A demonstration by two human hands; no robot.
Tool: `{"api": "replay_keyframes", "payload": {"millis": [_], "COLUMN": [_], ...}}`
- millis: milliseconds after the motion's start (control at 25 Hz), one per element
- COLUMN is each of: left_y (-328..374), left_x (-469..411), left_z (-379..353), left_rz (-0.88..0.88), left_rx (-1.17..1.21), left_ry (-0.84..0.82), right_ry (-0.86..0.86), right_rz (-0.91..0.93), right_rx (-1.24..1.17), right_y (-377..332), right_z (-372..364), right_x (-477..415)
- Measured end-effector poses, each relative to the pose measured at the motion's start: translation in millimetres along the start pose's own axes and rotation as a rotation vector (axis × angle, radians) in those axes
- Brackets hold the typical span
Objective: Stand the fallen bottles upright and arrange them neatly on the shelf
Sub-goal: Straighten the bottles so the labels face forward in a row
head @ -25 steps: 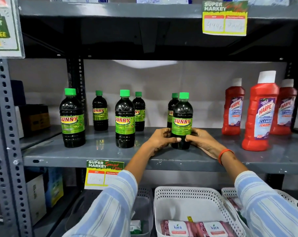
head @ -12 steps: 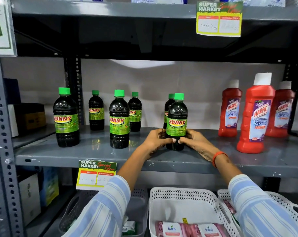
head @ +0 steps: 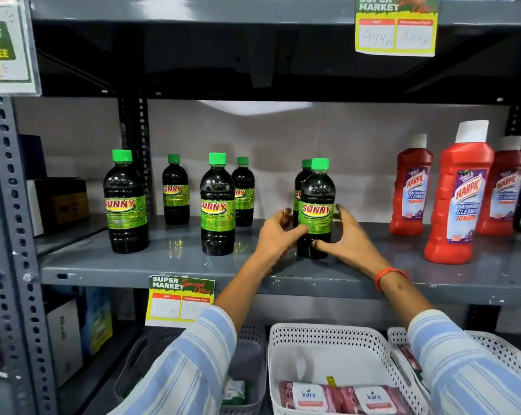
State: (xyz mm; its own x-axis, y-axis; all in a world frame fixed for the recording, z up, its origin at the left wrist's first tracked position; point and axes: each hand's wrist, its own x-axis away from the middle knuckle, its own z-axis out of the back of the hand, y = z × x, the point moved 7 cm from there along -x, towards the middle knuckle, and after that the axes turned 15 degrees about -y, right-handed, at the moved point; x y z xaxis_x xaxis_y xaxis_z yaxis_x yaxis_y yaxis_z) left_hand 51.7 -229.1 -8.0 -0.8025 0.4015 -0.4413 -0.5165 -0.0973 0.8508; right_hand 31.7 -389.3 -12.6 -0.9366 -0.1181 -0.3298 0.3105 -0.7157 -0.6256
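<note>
Gripping the front Sunny bottle (head: pixel 316 209) from both sides, the left hand (head: pixel 278 235) and right hand (head: pixel 344 238) wrap its lower body, thumbs across the front near the green label, probably so the label can be squared to face outward while the base rests on the grey shelf (head: pixel 175 265). That bottle stands upright near the shelf's front edge, and everything else is placed from it. Directly behind it, partly hidden, stands a second Sunny bottle (head: pixel 301 181). To its left two more front bottles (head: pixel 217 205) (head: pixel 124 202) stand upright, each with a smaller-looking one behind (head: pixel 243 191) (head: pixel 175 190), suggesting pairs in two rows. To its right stand three red Harpic bathroom cleaner bottles (head: pixel 460 202), well apart from it. No bottle lies fallen, so the job looks nearly finished.
</note>
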Motion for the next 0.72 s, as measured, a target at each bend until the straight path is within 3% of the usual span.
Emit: {"api": "replay_keyframes", "payload": {"millis": [80,160,200,280,360,440,520,720], "left_y": [25,49,55,48,17,-19,-35,-32], "left_x": [23,55,69,82,72,54,52,49], "left_z": [19,43,60,100,142,158,158,141], "left_rz": [-0.215,-0.431,-0.485,-0.432,-0.237,-0.051,0.029,-0.011], "left_rx": [-0.257,-0.626,-0.768,-0.846,-0.606,-0.249,-0.136,-0.132], "left_ry": [0.196,0.419,0.537,0.647,0.421,0.028,-0.204,-0.224], "right_ry": [0.303,0.605,0.644,0.418,0.049,-0.17,-0.189,-0.098], "right_rz": [0.087,0.307,0.403,0.458,0.299,0.13,0.079,0.068], "right_rx": [0.172,0.293,0.318,0.231,0.042,-0.116,-0.223,-0.381], "right_y": [-28,-75,-97,-125,-136,-132,-127,-120], "right_z": [10,5,-8,-48,-96,-130,-142,-132], "right_x": [18,42,44,20,-16,-35,-45,-39]}}
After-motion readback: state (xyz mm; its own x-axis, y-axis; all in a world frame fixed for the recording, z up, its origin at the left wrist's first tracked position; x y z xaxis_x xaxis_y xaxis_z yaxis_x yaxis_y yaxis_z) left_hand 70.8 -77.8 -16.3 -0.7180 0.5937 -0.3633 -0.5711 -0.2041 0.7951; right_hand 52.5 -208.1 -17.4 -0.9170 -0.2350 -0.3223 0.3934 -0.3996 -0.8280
